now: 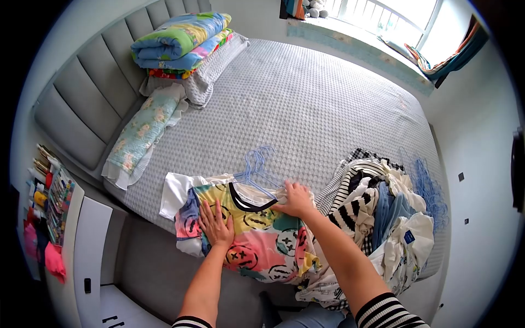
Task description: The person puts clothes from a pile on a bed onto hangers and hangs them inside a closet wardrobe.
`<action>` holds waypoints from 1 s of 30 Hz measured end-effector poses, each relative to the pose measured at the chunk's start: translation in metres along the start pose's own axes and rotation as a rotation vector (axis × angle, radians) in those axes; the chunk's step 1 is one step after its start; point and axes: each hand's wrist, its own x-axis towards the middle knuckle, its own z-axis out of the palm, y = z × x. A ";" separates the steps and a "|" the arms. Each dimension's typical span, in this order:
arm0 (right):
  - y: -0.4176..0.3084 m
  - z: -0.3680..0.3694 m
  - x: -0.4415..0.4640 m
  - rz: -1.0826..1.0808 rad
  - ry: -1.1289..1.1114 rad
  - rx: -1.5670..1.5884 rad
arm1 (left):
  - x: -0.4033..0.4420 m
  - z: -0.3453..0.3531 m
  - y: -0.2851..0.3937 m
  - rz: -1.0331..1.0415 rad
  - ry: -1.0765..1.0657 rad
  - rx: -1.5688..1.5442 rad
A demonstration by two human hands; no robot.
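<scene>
A colourful short-sleeved T-shirt [257,240], printed with faces in yellow, pink and green, lies spread at the bed's near edge on top of other garments. My left hand [216,224] rests flat on its left side, fingers stretched out. Beside the dark neckline, at the right shoulder, my right hand [296,200] touches the fabric with thumb and fingers apart. Blue wire hangers [254,164] stick out above the collar, their lower parts hidden by the clothes. A white sleeve [178,194] shows from underneath at the left.
To the right lies a heap of clothes [377,202], with a tangle of blue hangers [429,191] beyond it. Folded quilts [183,41] and a floral pillow [145,128] sit near the headboard [93,76]. A white cabinet [90,240] stands at the left.
</scene>
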 end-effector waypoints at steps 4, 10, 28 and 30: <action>-0.012 0.014 -0.014 0.109 -0.141 0.192 | -0.001 0.008 -0.008 0.021 -0.002 -0.051; -0.049 -0.025 -0.090 -0.076 0.079 0.335 | 0.030 -0.066 0.026 0.069 0.084 -0.471; -0.126 -0.089 -0.204 -0.201 0.018 0.775 | 0.029 -0.255 0.145 0.130 -0.566 -1.486; -0.124 -0.109 -0.226 -0.150 -0.005 0.889 | 0.034 -0.272 0.152 0.409 -0.490 -1.382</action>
